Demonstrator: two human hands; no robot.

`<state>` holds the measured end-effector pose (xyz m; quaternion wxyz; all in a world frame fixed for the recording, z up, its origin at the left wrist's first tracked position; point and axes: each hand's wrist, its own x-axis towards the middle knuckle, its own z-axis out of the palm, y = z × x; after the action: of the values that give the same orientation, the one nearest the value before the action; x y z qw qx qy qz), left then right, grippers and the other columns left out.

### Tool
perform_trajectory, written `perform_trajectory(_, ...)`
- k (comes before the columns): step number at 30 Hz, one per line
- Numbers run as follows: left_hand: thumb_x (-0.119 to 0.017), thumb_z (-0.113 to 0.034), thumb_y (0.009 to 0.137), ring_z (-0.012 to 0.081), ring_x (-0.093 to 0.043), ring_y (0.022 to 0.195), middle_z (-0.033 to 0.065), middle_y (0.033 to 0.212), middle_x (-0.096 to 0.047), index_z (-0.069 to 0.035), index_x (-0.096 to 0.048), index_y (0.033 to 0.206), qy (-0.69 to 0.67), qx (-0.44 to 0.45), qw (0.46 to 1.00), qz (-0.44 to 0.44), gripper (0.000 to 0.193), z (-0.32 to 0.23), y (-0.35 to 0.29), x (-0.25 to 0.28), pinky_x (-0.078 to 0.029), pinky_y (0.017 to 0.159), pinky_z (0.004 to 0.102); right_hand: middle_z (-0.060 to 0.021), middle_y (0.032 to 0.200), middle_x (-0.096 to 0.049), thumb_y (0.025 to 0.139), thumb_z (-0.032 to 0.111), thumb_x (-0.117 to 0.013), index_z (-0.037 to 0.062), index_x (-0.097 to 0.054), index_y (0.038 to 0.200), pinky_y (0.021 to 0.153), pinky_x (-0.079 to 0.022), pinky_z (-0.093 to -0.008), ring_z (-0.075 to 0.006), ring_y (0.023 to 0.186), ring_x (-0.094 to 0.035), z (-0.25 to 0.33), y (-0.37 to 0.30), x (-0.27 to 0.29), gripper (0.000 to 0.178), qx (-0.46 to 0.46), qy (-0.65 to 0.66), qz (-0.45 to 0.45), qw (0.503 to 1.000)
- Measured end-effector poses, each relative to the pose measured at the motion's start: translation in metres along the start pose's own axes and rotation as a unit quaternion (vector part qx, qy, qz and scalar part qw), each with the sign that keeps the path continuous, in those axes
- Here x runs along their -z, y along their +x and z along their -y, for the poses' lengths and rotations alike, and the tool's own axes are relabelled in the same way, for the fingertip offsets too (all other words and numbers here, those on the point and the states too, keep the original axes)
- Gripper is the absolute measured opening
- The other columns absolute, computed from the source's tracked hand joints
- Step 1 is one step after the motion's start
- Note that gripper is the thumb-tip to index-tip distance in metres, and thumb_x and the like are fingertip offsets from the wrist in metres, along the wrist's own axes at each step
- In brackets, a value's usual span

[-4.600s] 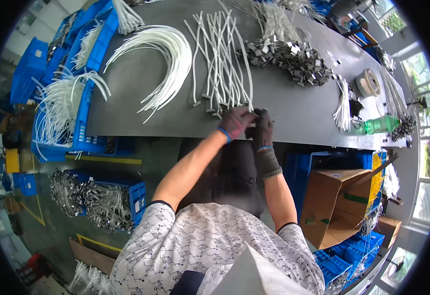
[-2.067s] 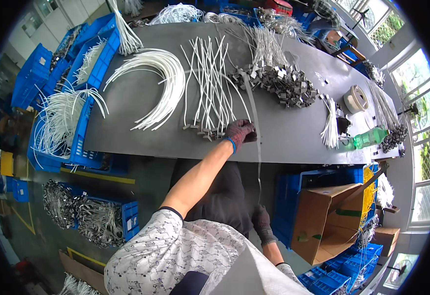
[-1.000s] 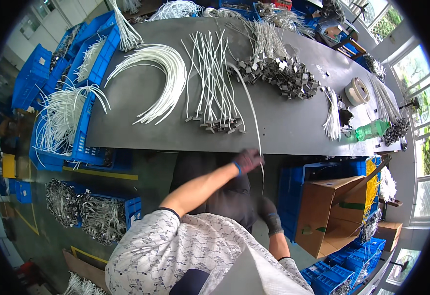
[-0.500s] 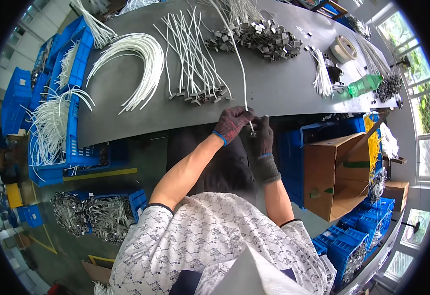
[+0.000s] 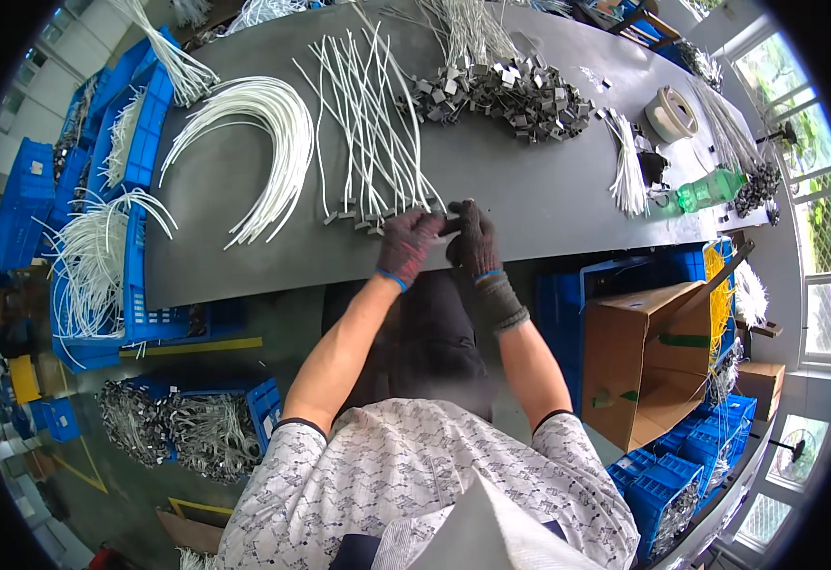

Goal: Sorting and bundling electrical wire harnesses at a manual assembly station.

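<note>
At the table's near edge, my left hand, in a dark glove with red marks, is closed on the lower end of a white cord. That cord lies along the right side of a loose row of white cords tipped with grey metal clips. Close beside it, my right hand, in a dark glove with a grey cuff, has its fingers curled near the left fingertips. What the right fingers hold, if anything, is hidden.
A curved bundle of white cords lies left on the grey table. A heap of metal clips sits at the back. Right are a tape roll, a green bottle and a cardboard box. Blue crates stand left.
Both hands have moved forward and left, onto the table edge. The white cord, held upright between them before, now lies by the row of cords.
</note>
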<state>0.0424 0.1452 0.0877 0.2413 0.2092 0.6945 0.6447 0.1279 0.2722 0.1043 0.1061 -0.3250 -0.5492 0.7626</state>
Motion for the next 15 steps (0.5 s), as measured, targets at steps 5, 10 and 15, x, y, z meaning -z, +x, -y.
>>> perform_trajectory(5,-0.060,-0.040,0.094,0.0272,-0.067,0.078,0.0134,0.086,-0.072,-0.003,-0.071,0.102,0.222,0.034,0.973,-0.049,0.039,0.000,0.043,0.069,-0.051,0.075,0.0380,-0.0196,0.099,-0.069,0.095,0.030,-0.058,0.0056,-0.052,0.134,0.066,-0.054,-0.0426,-0.0330,0.075,-0.067,-0.001,0.111,0.085,0.047,0.204,-0.338,-0.167,0.904)
perform_trajectory(10,-0.064,-0.037,0.088,0.0409,-0.063,0.105,0.0230,0.111,-0.065,-0.006,-0.061,0.121,0.440,0.001,0.886,-0.145,0.045,0.023,0.028,0.163,-0.051,0.087,0.0460,-0.0309,0.118,-0.064,0.091,0.041,-0.056,0.0039,-0.049,0.136,0.093,-0.050,-0.0517,-0.0454,0.112,-0.060,0.028,0.209,0.148,0.058,0.258,-0.583,-0.290,0.714)
perform_trajectory(15,-0.066,-0.035,0.084,0.0358,-0.060,0.115,0.0180,0.125,-0.060,-0.013,-0.059,0.123,0.625,0.247,0.701,-0.239,0.046,0.060,0.016,0.262,-0.051,0.094,0.0486,-0.0319,0.114,-0.064,0.090,0.046,-0.055,0.0030,-0.059,0.126,0.092,-0.049,-0.0533,-0.0474,0.110,-0.059,0.041,0.272,0.170,0.056,0.099,-0.563,-0.227,0.789)
